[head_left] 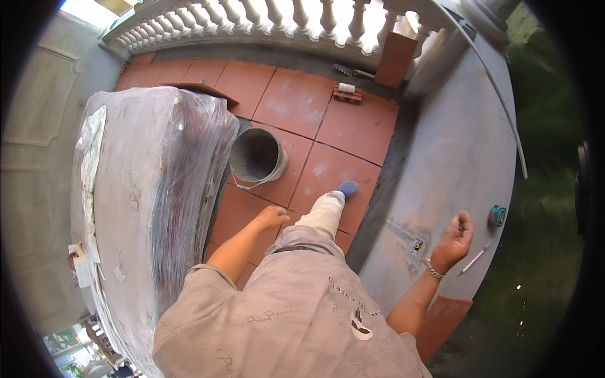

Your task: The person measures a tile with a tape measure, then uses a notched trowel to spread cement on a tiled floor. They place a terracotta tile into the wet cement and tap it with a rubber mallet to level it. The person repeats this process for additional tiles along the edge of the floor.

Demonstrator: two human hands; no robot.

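My left hand [272,217] hangs beside my hip over the tiled floor, its fingers curled in and nothing visible in them. It is nearest to a mud-stained bucket [282,165] with a wire handle, which stands on the red tiles just ahead. My right hand [455,242], a bracelet at its wrist, is raised over the grey ledge. Its fingers are loosely bent, with a gap at the thumb, and no object shows in them. Close to it on the ledge lie a teal tape measure [497,216] and a white pen-like marker [474,259].
A tall plastic-wrapped stack [189,164] stands on the left. Ahead, a balustrade [274,16] borders the floor, with a notched trowel [344,70], an upright tile [396,60] and a string spool [346,88] near it. Another tile [444,321] leans by my right forearm.
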